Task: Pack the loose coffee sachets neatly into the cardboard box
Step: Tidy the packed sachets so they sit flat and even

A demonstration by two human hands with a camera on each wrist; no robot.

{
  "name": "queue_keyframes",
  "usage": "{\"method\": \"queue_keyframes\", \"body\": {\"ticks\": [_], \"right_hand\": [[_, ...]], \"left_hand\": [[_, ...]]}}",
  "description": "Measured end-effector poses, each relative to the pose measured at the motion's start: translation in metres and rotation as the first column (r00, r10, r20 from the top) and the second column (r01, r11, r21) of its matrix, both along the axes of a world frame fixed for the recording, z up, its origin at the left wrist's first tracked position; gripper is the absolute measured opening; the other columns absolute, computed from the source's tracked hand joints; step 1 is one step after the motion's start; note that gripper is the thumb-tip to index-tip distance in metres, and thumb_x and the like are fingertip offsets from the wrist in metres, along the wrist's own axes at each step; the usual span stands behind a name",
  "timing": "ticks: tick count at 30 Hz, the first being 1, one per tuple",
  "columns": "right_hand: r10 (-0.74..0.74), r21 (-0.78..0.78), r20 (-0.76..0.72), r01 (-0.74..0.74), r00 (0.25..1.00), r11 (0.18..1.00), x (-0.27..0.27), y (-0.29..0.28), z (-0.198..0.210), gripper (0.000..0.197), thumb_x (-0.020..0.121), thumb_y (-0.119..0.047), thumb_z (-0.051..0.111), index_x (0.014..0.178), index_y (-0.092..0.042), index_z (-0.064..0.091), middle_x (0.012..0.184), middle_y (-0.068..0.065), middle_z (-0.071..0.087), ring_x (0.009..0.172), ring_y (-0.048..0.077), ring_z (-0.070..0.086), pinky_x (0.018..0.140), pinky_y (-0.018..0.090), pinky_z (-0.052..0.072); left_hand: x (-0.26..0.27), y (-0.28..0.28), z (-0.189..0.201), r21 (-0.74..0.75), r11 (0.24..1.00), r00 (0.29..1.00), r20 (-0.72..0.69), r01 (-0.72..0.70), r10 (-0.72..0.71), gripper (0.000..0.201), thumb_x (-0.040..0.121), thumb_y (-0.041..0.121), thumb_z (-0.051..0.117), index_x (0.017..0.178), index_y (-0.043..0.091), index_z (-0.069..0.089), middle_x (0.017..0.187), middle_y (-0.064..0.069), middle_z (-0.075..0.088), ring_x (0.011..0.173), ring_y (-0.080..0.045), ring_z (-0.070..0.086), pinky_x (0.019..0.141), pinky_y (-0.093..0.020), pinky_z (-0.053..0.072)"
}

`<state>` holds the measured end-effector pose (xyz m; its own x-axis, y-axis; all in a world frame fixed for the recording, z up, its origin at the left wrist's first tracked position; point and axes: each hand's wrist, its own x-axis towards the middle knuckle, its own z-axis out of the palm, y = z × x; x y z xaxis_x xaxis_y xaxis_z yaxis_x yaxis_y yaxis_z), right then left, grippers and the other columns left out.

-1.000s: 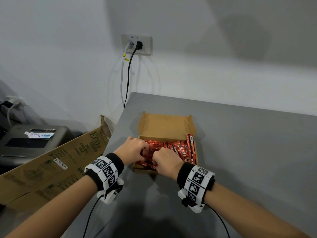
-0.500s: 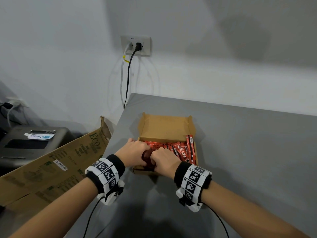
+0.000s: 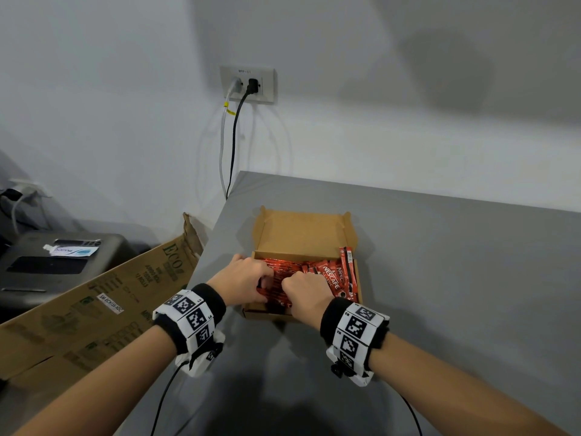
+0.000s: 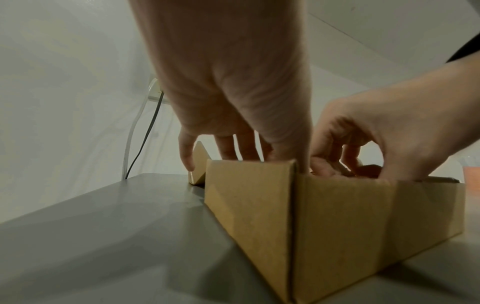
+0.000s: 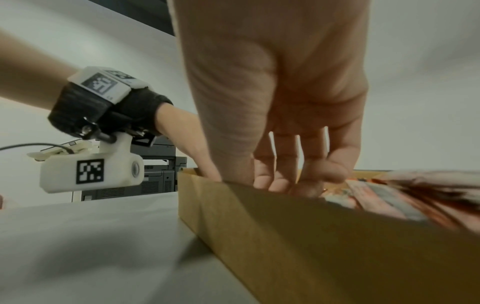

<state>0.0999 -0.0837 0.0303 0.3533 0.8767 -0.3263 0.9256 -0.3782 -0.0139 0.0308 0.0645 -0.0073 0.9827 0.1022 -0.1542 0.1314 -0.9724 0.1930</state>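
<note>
Hands now deeper in cardboard box (image 3: 303, 234): left hand (image 3: 242, 283) and right hand (image 3: 303, 294) curled, pinching coffee sachets (image 3: 330, 276) at near-left corner; probably tidying last ones.

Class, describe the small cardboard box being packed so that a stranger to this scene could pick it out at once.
Start at the grey table below the wall socket. Near its left edge sits the small cardboard box, lid flaps open, with both hands reaching into it. Unlike the big printed carton leaning beside the table, it is plain brown and holds red coffee sachets.
</note>
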Motion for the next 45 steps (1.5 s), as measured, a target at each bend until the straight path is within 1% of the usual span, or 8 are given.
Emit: {"method": "queue_keyframes", "body": {"ticks": [10, 17, 21, 24, 27, 30, 37, 45], "right_hand": [[0.0, 0.031, -0.004, 0.0, 1.0, 1.0, 0.005, 0.0, -0.001, 0.018, 0.088, -0.01, 0.053, 0.105, -0.009, 0.057, 0.11, 0.014, 0.061, 0.103, 0.034, 0.059, 0.08, 0.037, 0.044], [0.0, 0.049, -0.017, 0.001, 1.0, 0.999, 0.008, -0.003, -0.007, 0.014, 0.088, -0.007, 0.053, 0.101, -0.008, 0.058, 0.107, 0.013, 0.062, 0.1, 0.034, 0.059, 0.078, 0.037, 0.043], [0.049, 0.103, -0.069, -0.041, 0.996, 0.994, 0.017, -0.007, -0.005, 0.015, 0.084, -0.026, 0.064, 0.088, -0.012, 0.061, 0.098, 0.009, 0.066, 0.092, 0.029, 0.061, 0.074, 0.036, 0.045], [-0.026, 0.143, -0.129, 0.044, 0.991, 0.989, 0.032, -0.016, 0.0, 0.024, 0.08, -0.04, 0.068, 0.075, -0.019, 0.056, 0.087, 0.0, 0.066, 0.082, 0.018, 0.061, 0.073, 0.031, 0.05], [-0.215, 0.263, -0.118, 0.24, 0.969, 0.935, 0.06, -0.03, 0.001, 0.016, 0.087, -0.033, 0.062, 0.083, -0.017, 0.061, 0.085, -0.002, 0.065, 0.08, 0.014, 0.062, 0.078, 0.032, 0.054], [-0.355, 0.327, -0.076, 0.359, 0.932, 0.874, 0.078, -0.042, 0.002, 0.021, 0.091, -0.034, 0.055, 0.086, -0.015, 0.062, 0.085, 0.001, 0.065, 0.077, 0.017, 0.063, 0.075, 0.035, 0.055], [-0.241, 0.264, 0.0, 0.233, 0.97, 0.936, 0.041, -0.036, -0.007, 0.035, 0.086, -0.05, 0.055, 0.078, -0.015, 0.056, 0.083, -0.003, 0.062, 0.083, 0.018, 0.062, 0.068, 0.03, 0.047], [-0.26, 0.204, 0.014, 0.251, 0.966, 0.946, 0.028, -0.028, -0.008, 0.029, 0.088, -0.039, 0.058, 0.095, -0.011, 0.058, 0.1, 0.005, 0.063, 0.093, 0.025, 0.062, 0.069, 0.032, 0.043]], "left_hand": [[-0.002, -0.002, -0.003, -0.007, 1.0, 0.999, 0.028, -0.03, 0.031, 0.016, 0.079, 0.031, 0.063, 0.088, 0.019, 0.059, 0.09, 0.01, 0.056, 0.091, -0.012, 0.054, 0.099, -0.034, 0.029], [-0.003, -0.001, 0.001, -0.027, 0.999, 0.998, 0.058, -0.031, 0.033, 0.021, 0.079, 0.037, 0.064, 0.092, 0.021, 0.06, 0.096, 0.01, 0.058, 0.094, -0.01, 0.053, 0.101, -0.032, 0.024], [-0.004, 0.002, 0.003, -0.025, 0.999, 0.998, 0.056, -0.025, 0.026, 0.02, 0.079, 0.037, 0.066, 0.092, 0.023, 0.061, 0.099, 0.011, 0.059, 0.098, -0.008, 0.052, 0.103, -0.031, 0.023], [-0.005, 0.001, 0.005, -0.028, 1.0, 0.998, 0.057, -0.01, 0.011, 0.021, 0.079, 0.041, 0.066, 0.092, 0.025, 0.061, 0.099, 0.013, 0.058, 0.098, -0.006, 0.051, 0.104, -0.032, 0.02], [-0.006, -0.001, 0.003, -0.016, 1.0, 0.997, 0.076, 0.007, -0.006, 0.025, 0.078, 0.046, 0.065, 0.092, 0.026, 0.062, 0.099, 0.014, 0.057, 0.099, -0.006, 0.05, 0.104, -0.032, 0.017], [-0.005, -0.006, -0.001, 0.017, 0.999, 0.994, 0.094, 0.051, -0.053, 0.029, 0.078, 0.051, 0.064, 0.093, 0.026, 0.063, 0.101, 0.012, 0.058, 0.103, -0.009, 0.049, 0.103, -0.032, 0.015], [0.0, -0.009, -0.009, 0.016, 0.999, 0.989, 0.142, 0.047, -0.049, 0.026, 0.077, 0.046, 0.067, 0.087, 0.022, 0.064, 0.094, 0.009, 0.062, 0.097, -0.013, 0.054, 0.101, -0.034, 0.015], [-0.002, -0.007, -0.011, -0.002, 0.999, 0.986, 0.165, 0.032, -0.031, 0.027, 0.077, 0.047, 0.067, 0.087, 0.022, 0.063, 0.093, 0.011, 0.063, 0.092, -0.01, 0.056, 0.099, -0.028, 0.009]]}}
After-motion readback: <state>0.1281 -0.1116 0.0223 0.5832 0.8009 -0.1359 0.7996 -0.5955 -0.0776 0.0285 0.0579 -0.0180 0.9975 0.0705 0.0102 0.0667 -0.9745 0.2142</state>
